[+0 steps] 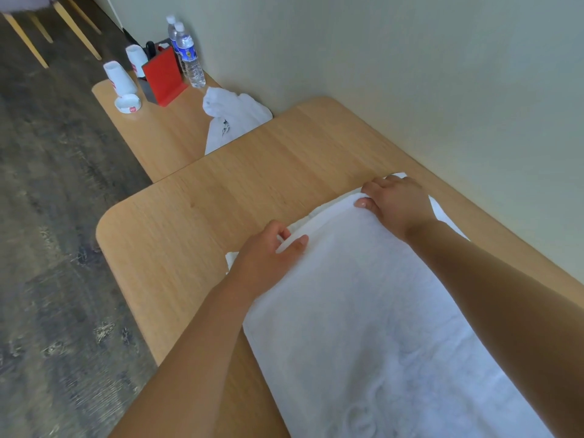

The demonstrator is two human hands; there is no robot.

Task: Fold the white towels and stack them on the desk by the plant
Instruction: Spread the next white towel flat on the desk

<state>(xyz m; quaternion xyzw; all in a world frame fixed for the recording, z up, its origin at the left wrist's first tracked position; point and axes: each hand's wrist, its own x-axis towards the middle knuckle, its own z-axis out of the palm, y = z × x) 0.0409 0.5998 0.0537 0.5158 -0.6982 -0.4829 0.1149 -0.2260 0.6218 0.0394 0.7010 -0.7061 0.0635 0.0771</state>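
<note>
Hands [265, 257] gripping towel [363, 311] edge

No legible text anywhere. Blue label with yellow emblem on front bottle [189, 53]: lettering too blurred to read. Red mark low on near cup [119, 78], another on far cup [136, 58], a third on rim of dish [128, 103]: colour patches only, no characters resolved. Dark print on crumpled white cloth [235, 120]: small, unreadable. Raised curved pattern in towel [379, 327] near bottom edge of frame: possibly letters or a monogram, not decipherable.
</note>
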